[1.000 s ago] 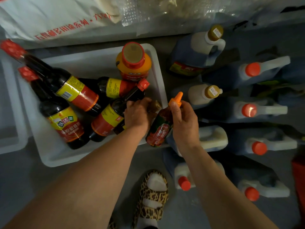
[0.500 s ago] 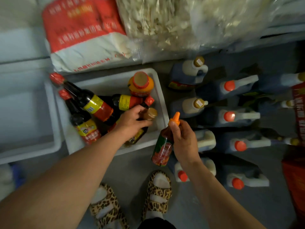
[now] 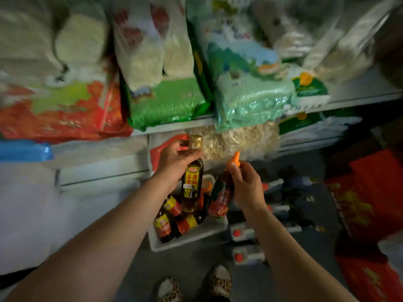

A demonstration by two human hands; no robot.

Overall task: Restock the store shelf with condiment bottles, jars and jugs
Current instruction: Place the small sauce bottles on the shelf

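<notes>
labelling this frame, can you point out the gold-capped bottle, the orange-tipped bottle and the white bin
gold-capped bottle [image 3: 192,182], head view, on its yellow label
orange-tipped bottle [image 3: 222,196], head view, on its red label
white bin [image 3: 185,239], head view, on its near wall

bottles [image 3: 174,216] in tub [image 3: 192,236] on floor, jugs [image 3: 246,243] right of it, shelf bags [image 3: 165,92] behind

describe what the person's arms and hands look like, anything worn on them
Both forearms are bare as far as the frame shows: no sleeves, gloves, watch or bracelets. The left hand and right hand show no rings that I can make out, though the picture is blurred.
</notes>
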